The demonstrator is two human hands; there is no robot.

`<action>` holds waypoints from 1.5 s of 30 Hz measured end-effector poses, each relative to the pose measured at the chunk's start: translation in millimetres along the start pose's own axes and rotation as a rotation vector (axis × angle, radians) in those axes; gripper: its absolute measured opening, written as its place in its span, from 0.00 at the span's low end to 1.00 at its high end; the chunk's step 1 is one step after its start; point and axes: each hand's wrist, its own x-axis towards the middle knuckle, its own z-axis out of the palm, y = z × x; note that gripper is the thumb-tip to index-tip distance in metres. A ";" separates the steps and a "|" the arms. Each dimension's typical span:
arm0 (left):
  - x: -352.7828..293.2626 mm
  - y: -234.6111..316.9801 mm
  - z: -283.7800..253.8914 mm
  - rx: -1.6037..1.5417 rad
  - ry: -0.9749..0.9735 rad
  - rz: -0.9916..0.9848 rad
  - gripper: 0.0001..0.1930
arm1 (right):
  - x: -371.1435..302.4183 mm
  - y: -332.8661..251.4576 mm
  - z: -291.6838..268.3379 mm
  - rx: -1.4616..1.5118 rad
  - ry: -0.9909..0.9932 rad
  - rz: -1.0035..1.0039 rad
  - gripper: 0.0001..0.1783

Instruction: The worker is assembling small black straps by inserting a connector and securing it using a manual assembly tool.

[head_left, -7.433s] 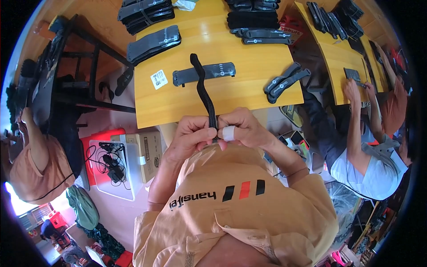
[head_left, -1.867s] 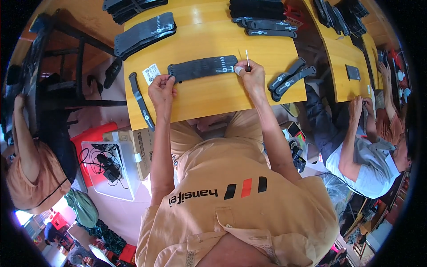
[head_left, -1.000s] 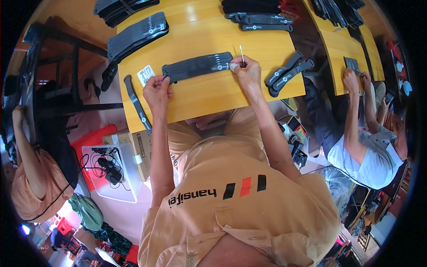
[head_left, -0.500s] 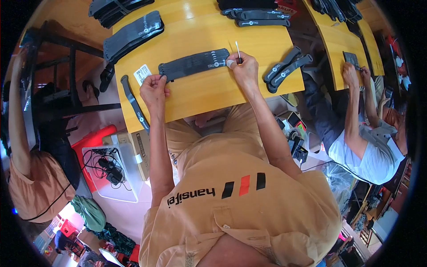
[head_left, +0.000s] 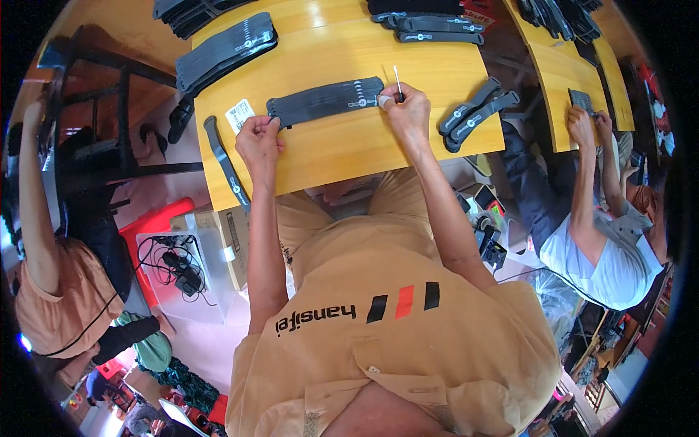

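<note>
Wide black band (head_left: pixel 325 102) lay flat mid-table (head_left: pixel 328 156), running left to right. Left hand (head_left: pixel 259 146), fingers bent, touched its left end; couldn't tell if pinched. Right hand (head_left: pixel 409 115), closed around thin tool (head_left: pixel 400 95), touched band's right end. Loose strap (head_left: pixel 225 160) lay left, crossed straps (head_left: pixel 477 113) right.

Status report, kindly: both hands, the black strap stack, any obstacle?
Left hand at left end of strap stack; right hand at right end, holding thin tool. Stack lies on table, nothing across it.
</note>
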 end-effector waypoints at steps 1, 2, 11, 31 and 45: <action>0.1 -0.5 -0.3 -0.002 0.001 -0.002 0.06 | -0.1 -1.4 0.3 0.001 -0.003 0.001 0.03; -0.1 -0.8 -0.8 0.000 0.003 -0.004 0.06 | -0.6 -3.6 0.3 -0.001 -0.013 0.001 0.03; -1.0 1.9 2.1 0.028 0.015 0.040 0.06 | 1.6 -2.3 0.7 -0.001 -0.005 0.006 0.03; 0.3 7.3 2.8 0.122 0.045 -0.008 0.08 | -2.5 -8.9 1.2 -0.050 0.013 -0.002 0.03; 13.3 -6.8 -2.5 0.166 0.088 0.012 0.10 | 0.3 -7.7 0.0 -0.140 -0.012 0.022 0.04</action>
